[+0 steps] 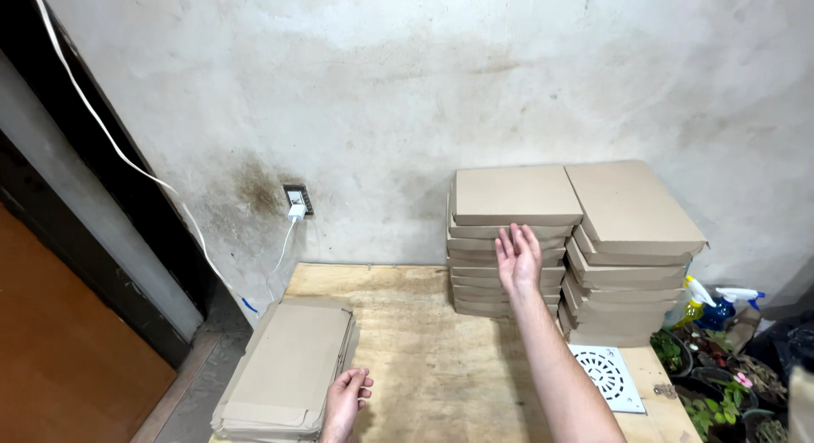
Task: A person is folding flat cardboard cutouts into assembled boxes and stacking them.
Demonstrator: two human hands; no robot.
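- A white cable is seen at the far left; it runs down the stained plaster wall, beside the dark door frame.
- A white charger plug is seated in the small wall socket above the table's back edge.
- A pile of flat, unfolded brown cardboard sheets is laid on the left end of the pale plywood table and hangs partly over its edge.
- The left hand is placed just beside the right edge of this pile, with the fingers loosely curled and nothing gripped; whether the pile is touched cannot be told.
- The right hand is held open, palm up and fingers straight, in front of the left stack of folded brown cardboard boxes; nothing is held in it, and it cannot be told whether the stack is touched.
- A second stack of the same brown boxes is set just beside the first one, against the wall.
- A white square drain grate is laid flat on the table near the right forearm.
- Two spray bottles, one yellow and one blue, and some potted plants are seen at the far right, beyond the table.
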